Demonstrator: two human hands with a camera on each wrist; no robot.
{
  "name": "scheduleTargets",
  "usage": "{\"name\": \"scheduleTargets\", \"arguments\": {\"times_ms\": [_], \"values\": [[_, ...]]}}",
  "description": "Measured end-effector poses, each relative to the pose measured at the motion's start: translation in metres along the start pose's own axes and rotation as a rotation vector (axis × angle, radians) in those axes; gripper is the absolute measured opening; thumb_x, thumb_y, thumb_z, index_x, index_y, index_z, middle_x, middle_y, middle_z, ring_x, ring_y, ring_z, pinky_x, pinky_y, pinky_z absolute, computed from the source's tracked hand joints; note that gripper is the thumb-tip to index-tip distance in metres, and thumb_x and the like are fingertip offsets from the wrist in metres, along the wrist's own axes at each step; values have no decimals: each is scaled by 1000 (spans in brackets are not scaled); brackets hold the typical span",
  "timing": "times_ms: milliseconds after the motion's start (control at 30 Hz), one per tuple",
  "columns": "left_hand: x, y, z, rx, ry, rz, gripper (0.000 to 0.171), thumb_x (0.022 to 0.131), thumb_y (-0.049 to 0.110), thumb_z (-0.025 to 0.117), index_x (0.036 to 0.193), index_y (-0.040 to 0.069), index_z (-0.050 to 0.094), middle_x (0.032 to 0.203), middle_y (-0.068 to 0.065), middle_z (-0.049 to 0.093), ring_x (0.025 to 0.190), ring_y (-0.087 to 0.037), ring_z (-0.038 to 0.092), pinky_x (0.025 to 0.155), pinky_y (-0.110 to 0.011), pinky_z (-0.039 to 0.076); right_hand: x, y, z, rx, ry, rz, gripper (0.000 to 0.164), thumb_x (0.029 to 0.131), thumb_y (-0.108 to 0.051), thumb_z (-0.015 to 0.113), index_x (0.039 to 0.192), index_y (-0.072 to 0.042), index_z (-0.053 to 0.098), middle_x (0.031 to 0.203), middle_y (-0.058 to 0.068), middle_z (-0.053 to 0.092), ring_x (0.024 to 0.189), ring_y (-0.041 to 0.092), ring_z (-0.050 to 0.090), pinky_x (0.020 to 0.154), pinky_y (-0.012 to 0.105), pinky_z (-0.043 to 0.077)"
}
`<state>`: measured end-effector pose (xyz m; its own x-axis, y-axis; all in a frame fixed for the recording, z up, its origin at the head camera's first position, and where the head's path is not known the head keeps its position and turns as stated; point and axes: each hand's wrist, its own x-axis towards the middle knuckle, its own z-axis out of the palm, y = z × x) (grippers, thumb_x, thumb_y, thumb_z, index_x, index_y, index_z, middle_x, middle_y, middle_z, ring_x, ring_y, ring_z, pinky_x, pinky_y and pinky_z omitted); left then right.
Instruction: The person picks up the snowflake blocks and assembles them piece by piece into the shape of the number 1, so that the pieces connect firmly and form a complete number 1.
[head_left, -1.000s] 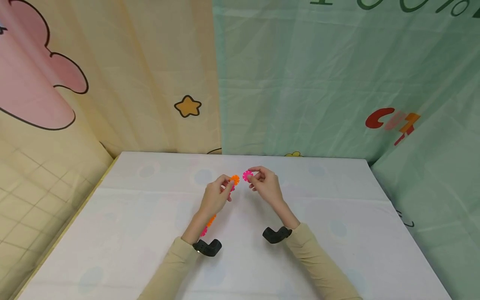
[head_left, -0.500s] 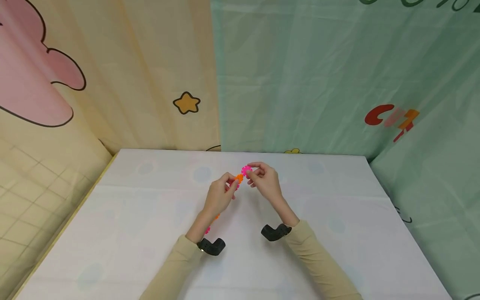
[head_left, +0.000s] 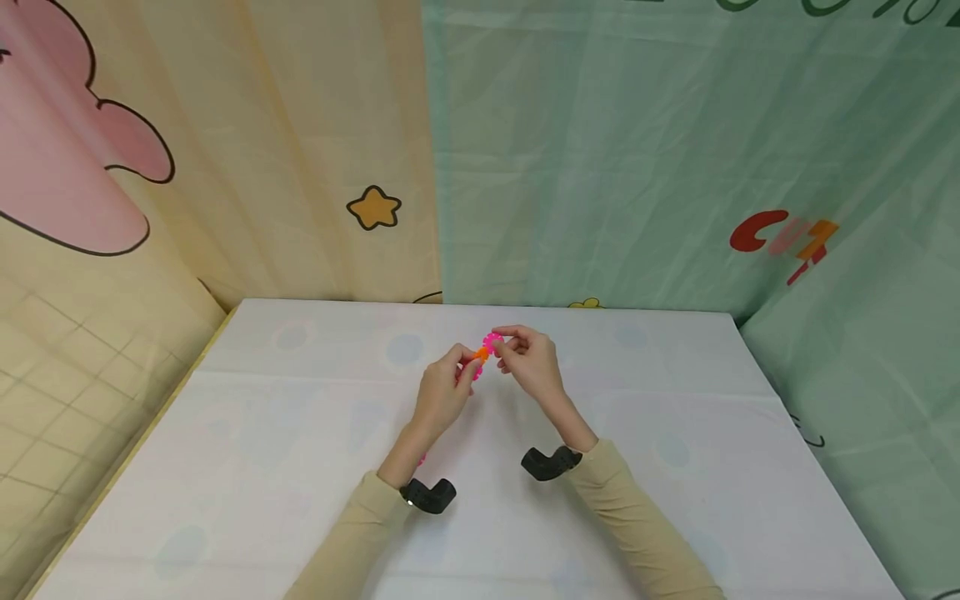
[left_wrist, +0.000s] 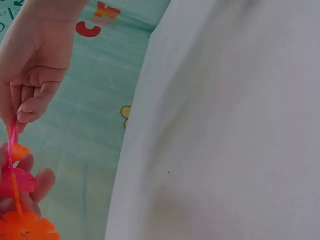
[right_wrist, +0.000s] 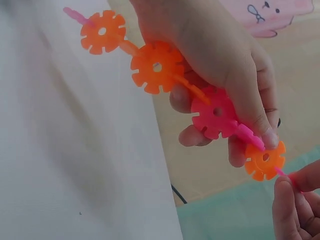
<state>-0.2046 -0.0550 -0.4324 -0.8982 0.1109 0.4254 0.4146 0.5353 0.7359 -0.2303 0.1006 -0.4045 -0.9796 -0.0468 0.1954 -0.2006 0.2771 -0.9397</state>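
Note:
A chain of notched plastic snowflake discs in orange and pink [right_wrist: 158, 67] trails along the palm side of my left hand [head_left: 438, 396]. That hand pinches the chain near its far end, close to the last orange disc [right_wrist: 265, 160]. Between the thumb and fingers of my right hand [head_left: 534, 367] is one pink disc [head_left: 491, 342], turned nearly edge-on in the right wrist view. Its edge meets the rim of the orange disc; how deep it sits in the slot cannot be told. In the left wrist view, fingers partly hide the chain's pink disc [left_wrist: 20, 182].
Both hands are raised over a table with a white cloth [head_left: 637, 517]. Behind it hang a beige curtain [head_left: 300, 167] and a green curtain [head_left: 585, 167] with printed figures. Each wrist carries a black camera mount [head_left: 551, 463].
The left hand has moved right and slightly up with the chain, bringing the orange end disc against the pink disc. The right hand has barely shifted; the gap between the discs has closed.

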Motion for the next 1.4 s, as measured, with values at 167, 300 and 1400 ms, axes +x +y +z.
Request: {"name": "scheduleTargets", "arguments": {"times_ms": [167, 300, 1400], "values": [[0, 2, 6, -16, 65, 41, 7, 92, 11, 63, 92, 5, 60, 69, -4, 63, 49, -7, 54, 48, -18, 46, 1, -6, -2, -1, 16, -17, 19, 89, -5, 64, 106, -1, 70, 71, 18, 63, 51, 10, 59, 54, 21, 53], [1, 5, 9, -36, 102, 54, 7, 92, 9, 63, 91, 3, 60, 69, -6, 65, 48, -8, 54, 46, -18, 45, 3, -8, -3, 14, 15, -21, 18, 88, -4, 64, 104, 0, 70, 69, 18, 61, 49, 10, 55, 52, 20, 51], [-9, 6, -2, -160, -186, -325, 35, 89, 21, 68, 121, 7, 64, 98, -11, 70, 76, -17, 64, 65, -26, 56, 20, 14, -16, 31, -63, 162, 30, 92, -7, 58, 121, -5, 65, 75, 6, 57, 56, 9, 58, 62, 20, 55]]}}
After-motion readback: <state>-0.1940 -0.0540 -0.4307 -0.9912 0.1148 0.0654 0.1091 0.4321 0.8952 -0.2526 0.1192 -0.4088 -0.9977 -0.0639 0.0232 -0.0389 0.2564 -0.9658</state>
